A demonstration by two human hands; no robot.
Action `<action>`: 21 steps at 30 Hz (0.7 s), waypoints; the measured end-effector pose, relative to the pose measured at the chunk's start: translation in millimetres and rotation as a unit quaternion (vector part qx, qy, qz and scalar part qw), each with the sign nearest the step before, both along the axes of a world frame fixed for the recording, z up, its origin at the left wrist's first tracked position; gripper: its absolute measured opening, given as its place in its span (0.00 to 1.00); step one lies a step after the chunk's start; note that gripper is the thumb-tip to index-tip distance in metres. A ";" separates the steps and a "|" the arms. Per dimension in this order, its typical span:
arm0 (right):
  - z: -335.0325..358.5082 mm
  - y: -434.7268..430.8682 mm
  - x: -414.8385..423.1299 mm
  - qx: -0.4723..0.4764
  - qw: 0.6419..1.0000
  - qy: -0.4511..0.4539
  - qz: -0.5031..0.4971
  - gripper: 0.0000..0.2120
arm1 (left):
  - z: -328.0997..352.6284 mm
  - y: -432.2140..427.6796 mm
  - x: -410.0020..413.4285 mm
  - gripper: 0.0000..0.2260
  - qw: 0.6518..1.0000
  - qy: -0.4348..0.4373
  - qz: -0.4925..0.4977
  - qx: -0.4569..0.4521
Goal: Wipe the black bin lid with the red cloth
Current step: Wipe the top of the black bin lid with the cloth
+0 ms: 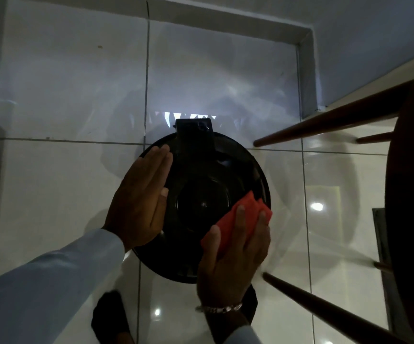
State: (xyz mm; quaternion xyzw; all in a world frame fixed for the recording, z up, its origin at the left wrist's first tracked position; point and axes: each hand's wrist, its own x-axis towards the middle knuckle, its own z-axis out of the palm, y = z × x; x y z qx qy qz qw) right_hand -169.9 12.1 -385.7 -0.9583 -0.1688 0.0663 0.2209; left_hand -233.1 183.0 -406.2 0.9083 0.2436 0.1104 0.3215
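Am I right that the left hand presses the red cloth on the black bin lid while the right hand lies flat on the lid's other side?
Not quite: the hands are swapped. In the head view the right hand presses the red cloth on the black bin lid, while the left hand lies flat on the lid's other side.

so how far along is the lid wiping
Under way: the right hand presses the folded red cloth on the round black bin lid's near right rim, while the left hand lies flat on its left side. Cleaned area can't be judged; the centre and far side lie uncovered.
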 end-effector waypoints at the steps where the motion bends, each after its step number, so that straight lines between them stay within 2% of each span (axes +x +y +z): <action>1: 2.4 2.9 -2.6 -0.007 1.000 -0.002 0.008 0.30 | 0.6 0.1 0.0 0.24 1.000 0.001 0.000 0.001; 4: 6.9 17.7 16.0 -0.042 0.996 -0.056 0.058 0.28 | 0.4 1.1 0.2 0.24 1.000 0.002 -0.002 0.013; 6: 8.6 37.7 25.8 -0.055 0.983 -0.092 0.149 0.26 | -0.4 1.7 0.9 0.24 1.000 0.003 -0.007 0.016; 9: 7.6 58.3 36.0 -0.042 0.931 -0.103 0.349 0.25 | -1.0 1.6 1.7 0.24 1.000 -0.009 -0.006 0.016; 11: 4.4 49.4 54.0 -0.040 0.902 -0.107 0.416 0.26 | -2.1 1.8 1.2 0.24 1.000 -0.014 -0.006 0.022; 13: 3.0 28.6 66.2 -0.033 0.918 -0.108 0.381 0.26 | -2.7 1.2 1.2 0.24 0.999 -0.010 -0.006 0.030; 17: -0.7 5.4 34.5 0.002 0.985 -0.099 0.143 0.25 | -2.4 0.5 0.1 0.24 1.000 0.001 -0.008 0.025; 19: -0.3 12.7 2.3 -0.025 0.997 -0.072 0.029 0.26 | -2.7 0.6 0.1 0.24 1.000 0.000 -0.012 0.020; 21: 2.4 23.9 -26.5 -0.055 0.997 -0.058 0.007 0.28 | -1.8 1.6 0.3 0.24 1.000 0.000 -0.015 0.020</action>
